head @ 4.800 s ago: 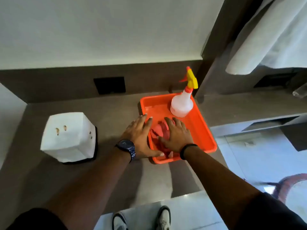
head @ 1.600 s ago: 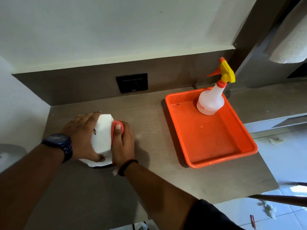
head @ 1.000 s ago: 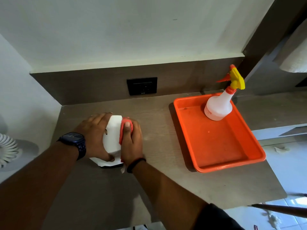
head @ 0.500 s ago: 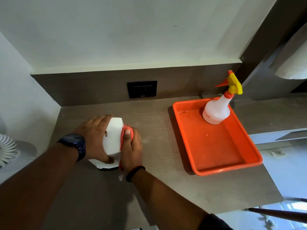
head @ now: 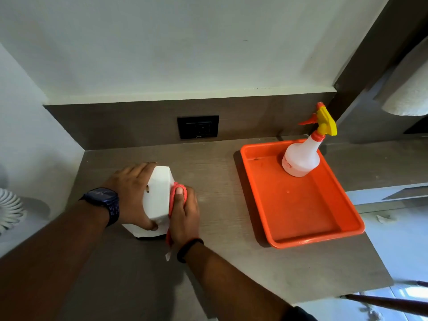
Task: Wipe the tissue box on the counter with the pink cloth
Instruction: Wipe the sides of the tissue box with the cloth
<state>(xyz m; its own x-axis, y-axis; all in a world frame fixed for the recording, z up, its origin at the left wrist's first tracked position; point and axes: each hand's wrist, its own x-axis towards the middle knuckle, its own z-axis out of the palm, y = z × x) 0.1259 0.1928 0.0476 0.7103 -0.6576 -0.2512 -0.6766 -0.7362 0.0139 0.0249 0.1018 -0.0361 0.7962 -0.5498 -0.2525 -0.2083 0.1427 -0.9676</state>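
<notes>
The white tissue box (head: 158,195) stands on the grey-brown counter (head: 231,262), left of centre. My left hand (head: 129,193) grips its left side and top, thumb on the near lower edge. My right hand (head: 185,216) presses the bunched pink cloth (head: 178,188) flat against the box's right face. Most of the cloth is hidden under that hand; a strip hangs down by the wrist.
An orange tray (head: 324,235) lies to the right with a white spray bottle (head: 301,158) with a yellow trigger at its far end. A black wall socket (head: 198,127) sits behind. The counter's front edge drops to a tiled floor on the right.
My right hand with the cloth has slid down the box's right face, from near the top edge to about halfway. My left hand stays on the box.
</notes>
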